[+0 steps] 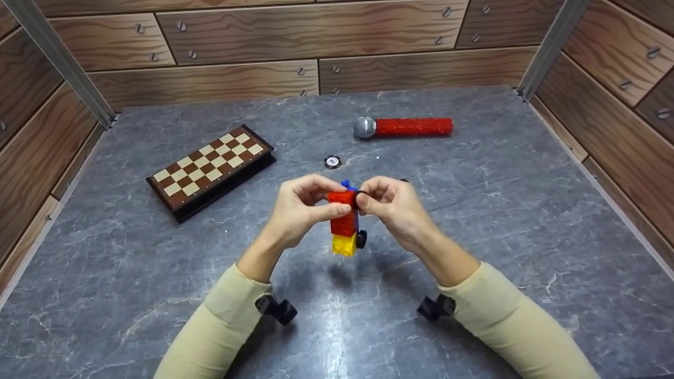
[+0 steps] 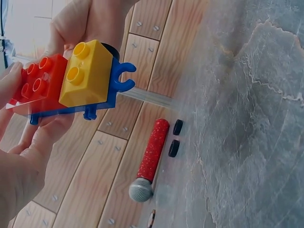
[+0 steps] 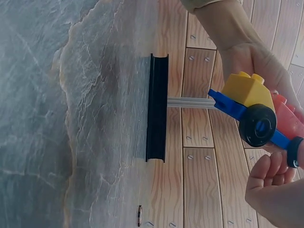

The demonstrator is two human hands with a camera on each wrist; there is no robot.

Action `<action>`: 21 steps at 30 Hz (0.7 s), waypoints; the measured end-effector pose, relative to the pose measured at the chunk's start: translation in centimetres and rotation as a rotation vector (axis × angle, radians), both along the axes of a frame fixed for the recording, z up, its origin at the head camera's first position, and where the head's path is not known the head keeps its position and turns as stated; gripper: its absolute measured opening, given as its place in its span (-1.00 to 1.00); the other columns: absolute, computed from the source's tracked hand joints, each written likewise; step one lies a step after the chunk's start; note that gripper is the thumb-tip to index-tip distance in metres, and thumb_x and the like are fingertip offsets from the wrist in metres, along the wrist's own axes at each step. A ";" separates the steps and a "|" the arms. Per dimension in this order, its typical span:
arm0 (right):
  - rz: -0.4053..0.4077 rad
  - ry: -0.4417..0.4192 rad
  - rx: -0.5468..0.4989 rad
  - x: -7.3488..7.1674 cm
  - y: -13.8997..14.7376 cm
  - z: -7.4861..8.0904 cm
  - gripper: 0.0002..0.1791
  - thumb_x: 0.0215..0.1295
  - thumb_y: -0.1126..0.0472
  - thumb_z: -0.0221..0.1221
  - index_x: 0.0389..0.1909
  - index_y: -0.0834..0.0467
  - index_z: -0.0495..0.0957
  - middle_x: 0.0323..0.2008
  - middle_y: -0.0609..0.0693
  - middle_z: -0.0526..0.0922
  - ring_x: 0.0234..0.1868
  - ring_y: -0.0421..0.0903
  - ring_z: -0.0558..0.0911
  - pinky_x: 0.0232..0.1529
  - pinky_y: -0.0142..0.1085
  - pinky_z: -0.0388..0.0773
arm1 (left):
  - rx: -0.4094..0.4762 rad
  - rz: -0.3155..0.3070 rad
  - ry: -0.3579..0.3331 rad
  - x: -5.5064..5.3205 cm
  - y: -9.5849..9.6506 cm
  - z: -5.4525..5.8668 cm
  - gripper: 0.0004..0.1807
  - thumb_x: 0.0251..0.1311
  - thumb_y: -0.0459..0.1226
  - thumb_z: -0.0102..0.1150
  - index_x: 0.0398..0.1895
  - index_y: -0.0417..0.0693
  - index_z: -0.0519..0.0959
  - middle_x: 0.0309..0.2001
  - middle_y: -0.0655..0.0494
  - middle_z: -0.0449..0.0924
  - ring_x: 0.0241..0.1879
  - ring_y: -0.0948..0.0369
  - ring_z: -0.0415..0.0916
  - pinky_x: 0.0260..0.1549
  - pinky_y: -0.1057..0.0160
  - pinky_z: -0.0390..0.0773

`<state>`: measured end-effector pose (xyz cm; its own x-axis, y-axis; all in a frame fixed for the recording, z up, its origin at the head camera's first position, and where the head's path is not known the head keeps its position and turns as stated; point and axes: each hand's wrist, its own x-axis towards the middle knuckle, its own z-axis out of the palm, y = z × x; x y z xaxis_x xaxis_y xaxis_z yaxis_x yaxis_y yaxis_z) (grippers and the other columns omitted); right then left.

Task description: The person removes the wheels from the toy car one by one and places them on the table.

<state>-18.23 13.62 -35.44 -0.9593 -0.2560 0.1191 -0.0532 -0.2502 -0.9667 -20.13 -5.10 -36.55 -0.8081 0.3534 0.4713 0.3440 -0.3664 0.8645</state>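
A toy car of building blocks is held up over the table between both hands. It has a red block [image 1: 342,220], a yellow block [image 2: 88,76] and a blue wheeled base [image 2: 99,105] with a hook at one end. My left hand [image 1: 301,210] grips the red block between thumb and fingers. On the car's right side, my right hand [image 1: 392,208] pinches a black wheel [image 3: 294,152] against the base. Another black wheel [image 3: 257,125] sits on the base beside the yellow block. On the side seen in the left wrist view, blue axle stubs stand bare.
Two loose black wheels [image 2: 174,148] lie near a red microphone [image 1: 413,127] at the back right. A poker chip [image 1: 332,161] lies beyond the hands. To the left is a folded chessboard [image 1: 210,168]. Wood-patterned walls [image 1: 237,42] enclose the grey table [image 1: 526,210].
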 end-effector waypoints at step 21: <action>0.300 0.176 -0.001 -0.6 2.4 0.0 -0.86 0.17 0.44 0.18 -0.25 0.23 0.53 -0.33 0.10 0.58 -0.33 -0.03 0.55 -0.19 -0.23 0.57 | -0.006 -0.156 -0.191 0.5 -0.8 0.9 -0.76 -0.11 -0.40 0.42 -0.31 -0.04 0.66 -0.26 -0.09 0.63 -0.41 0.12 0.57 -0.55 0.31 0.59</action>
